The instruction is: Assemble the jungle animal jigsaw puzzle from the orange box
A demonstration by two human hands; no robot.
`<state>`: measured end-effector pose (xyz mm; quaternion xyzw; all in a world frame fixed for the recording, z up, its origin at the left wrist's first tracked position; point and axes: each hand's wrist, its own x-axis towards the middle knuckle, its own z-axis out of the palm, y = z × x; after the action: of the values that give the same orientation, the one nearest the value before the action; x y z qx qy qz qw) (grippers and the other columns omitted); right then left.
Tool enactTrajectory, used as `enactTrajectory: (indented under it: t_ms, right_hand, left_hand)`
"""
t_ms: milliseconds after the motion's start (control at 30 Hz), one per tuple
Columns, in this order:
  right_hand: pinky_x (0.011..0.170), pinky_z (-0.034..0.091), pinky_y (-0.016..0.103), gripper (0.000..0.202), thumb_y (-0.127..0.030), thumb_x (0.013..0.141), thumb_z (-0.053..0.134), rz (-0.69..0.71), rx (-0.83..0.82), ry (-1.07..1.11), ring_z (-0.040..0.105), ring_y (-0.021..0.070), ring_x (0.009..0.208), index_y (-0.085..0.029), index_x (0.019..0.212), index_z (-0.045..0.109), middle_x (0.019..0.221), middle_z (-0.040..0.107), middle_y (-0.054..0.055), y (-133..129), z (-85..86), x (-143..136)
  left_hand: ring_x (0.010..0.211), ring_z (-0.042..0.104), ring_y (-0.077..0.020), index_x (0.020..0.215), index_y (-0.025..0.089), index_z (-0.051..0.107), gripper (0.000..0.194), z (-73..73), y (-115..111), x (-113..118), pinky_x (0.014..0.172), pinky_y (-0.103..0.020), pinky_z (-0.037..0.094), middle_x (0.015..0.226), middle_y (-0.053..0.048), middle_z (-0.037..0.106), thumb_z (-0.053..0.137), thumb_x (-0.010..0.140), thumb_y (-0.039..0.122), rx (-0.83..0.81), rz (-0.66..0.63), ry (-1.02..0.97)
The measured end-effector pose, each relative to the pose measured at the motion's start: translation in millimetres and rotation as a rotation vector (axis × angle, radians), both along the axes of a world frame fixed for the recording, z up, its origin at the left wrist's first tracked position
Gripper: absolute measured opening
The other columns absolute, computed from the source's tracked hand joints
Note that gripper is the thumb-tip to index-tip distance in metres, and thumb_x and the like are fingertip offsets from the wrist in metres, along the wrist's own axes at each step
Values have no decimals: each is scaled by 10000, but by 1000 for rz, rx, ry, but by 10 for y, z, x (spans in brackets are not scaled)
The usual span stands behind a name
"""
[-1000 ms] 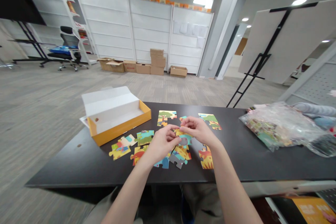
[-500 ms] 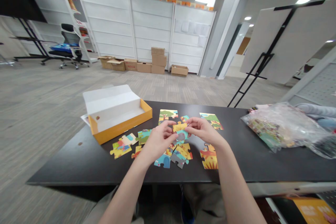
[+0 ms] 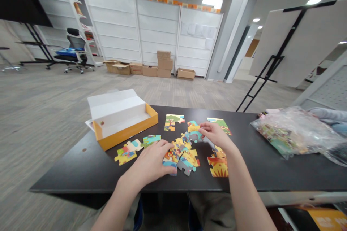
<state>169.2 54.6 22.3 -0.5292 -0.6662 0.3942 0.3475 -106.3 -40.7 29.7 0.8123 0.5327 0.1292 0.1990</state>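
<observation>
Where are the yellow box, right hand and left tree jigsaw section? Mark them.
Yellow box [image 3: 130, 131], head view: front wall.
Right hand [image 3: 217, 136], head view: back of the hand.
Left tree jigsaw section [image 3: 174, 118], head view: green treetop.

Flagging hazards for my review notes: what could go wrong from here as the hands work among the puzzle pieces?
The left hand is at the edge of the crowded cluster of flat, multicoloured jigsaw pieces, so it might shift some. The right forearm appears close to the flat orange-and-yellow jigsaw section and could knock it.
</observation>
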Motion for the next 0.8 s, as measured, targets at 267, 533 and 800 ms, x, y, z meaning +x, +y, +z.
enactTrajectory:
  t_ms: [267, 533, 800]
  right_hand:
    - [627, 501, 273, 160, -183, 864, 598, -26, -5, -70, 685, 175, 626, -146, 1015, 635, 678, 698, 16, 51, -90, -15]
    - [655, 509, 280, 171, -190, 857, 586, -7, 3, -84, 700, 175, 654, -166, 1024, 618, 673, 694, 0, 76, -146, -13]
    - [684, 550, 291, 347, -190, 812, 631, 5, 34, -20, 706, 170, 694, -187, 1147, 541, 734, 700, -14, 96, -182, -90]
  left_hand:
    - [1126, 577, -301, 1195, 246, 681, 543, -1, 9, 168, 1026, -435, 450, 1226, -59, 663, 839, 719, 453, 8, -90, -21]
    - [1134, 591, -297, 1211, 243, 676, 507, -5, 8, 225, 990, -409, 480, 1232, -69, 637, 809, 764, 443, -24, -110, -36]
    - [1107, 616, -272, 1201, 239, 681, 397, -40, 36, 237, 972, -366, 497, 1205, -76, 641, 729, 844, 406, -4, -130, -84]
